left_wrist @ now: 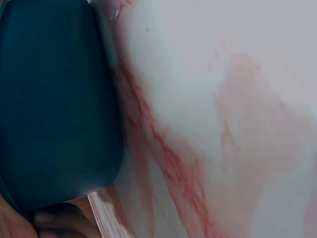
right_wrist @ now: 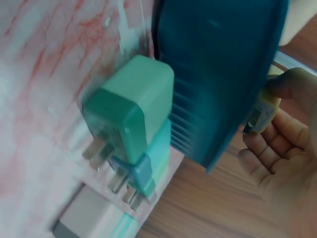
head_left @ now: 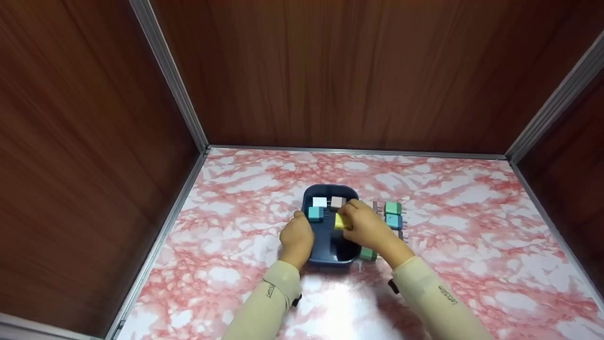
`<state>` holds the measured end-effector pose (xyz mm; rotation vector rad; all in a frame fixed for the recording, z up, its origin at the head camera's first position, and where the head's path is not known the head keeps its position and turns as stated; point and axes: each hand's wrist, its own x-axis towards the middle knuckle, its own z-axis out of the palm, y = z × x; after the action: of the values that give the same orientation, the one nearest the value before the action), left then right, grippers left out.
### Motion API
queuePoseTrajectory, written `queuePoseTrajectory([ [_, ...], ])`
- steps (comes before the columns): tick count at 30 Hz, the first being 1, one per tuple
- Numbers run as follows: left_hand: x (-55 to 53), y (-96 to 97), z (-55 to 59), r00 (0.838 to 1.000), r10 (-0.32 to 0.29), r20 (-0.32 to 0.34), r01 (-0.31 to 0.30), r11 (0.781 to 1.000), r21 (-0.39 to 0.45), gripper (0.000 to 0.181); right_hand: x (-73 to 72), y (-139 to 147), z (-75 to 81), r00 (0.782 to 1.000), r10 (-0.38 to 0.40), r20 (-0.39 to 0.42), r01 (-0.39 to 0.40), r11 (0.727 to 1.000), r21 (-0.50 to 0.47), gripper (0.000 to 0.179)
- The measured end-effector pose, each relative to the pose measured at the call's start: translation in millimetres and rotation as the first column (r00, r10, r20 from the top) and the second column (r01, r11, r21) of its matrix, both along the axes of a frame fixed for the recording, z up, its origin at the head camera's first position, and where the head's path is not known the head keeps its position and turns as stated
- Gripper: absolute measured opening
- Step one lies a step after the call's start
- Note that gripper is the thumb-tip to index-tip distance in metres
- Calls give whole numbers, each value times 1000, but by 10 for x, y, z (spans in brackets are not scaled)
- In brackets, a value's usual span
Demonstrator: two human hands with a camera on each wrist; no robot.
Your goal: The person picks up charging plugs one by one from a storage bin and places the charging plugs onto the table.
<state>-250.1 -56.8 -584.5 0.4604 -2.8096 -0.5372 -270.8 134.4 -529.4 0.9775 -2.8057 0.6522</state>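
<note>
My left hand (head_left: 297,238) grips the left rim of a dark blue plastic tray (head_left: 320,248); its fingers (left_wrist: 67,220) show under the rim in the left wrist view. Over the tray's right half, my right hand (head_left: 370,229) pinches a yellow plug-in charger (head_left: 340,222) between thumb and fingers. The right wrist view shows that charger (right_wrist: 265,113) beside the tray's rim, its end face turned outward. Inside the tray lie a white charger (head_left: 319,202), a pale pink charger (head_left: 337,202) and a turquoise charger (head_left: 315,214).
Right of the tray, on the red-and-white marbled table (head_left: 472,245), lie several more chargers, among them a green one (head_left: 392,208), a blue one (head_left: 393,221) and a nearer green one (head_left: 368,254). A grey charger (right_wrist: 89,213) shows nearby. Wood-grain panels (head_left: 330,75) enclose the table.
</note>
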Motion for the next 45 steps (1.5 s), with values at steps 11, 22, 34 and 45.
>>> queuePoseTrajectory([
  [11,-9,-4,-2,1000,-6,23,5,1000,25,15,93,201,123,999,-28,-32,27,999,-45,47],
  [22,12,10,-17,998,0,-62,-2,1000,-29,9,184,426,126,993,-102,-51,97,991,-89,40],
  [34,-3,5,-1,1000,6,-16,-6,1000,0,9,264,621,144,988,-150,-36,146,986,-85,44],
  [45,-8,0,11,999,1,53,-1,1000,11,22,323,780,94,983,-181,-35,178,981,-71,47],
])
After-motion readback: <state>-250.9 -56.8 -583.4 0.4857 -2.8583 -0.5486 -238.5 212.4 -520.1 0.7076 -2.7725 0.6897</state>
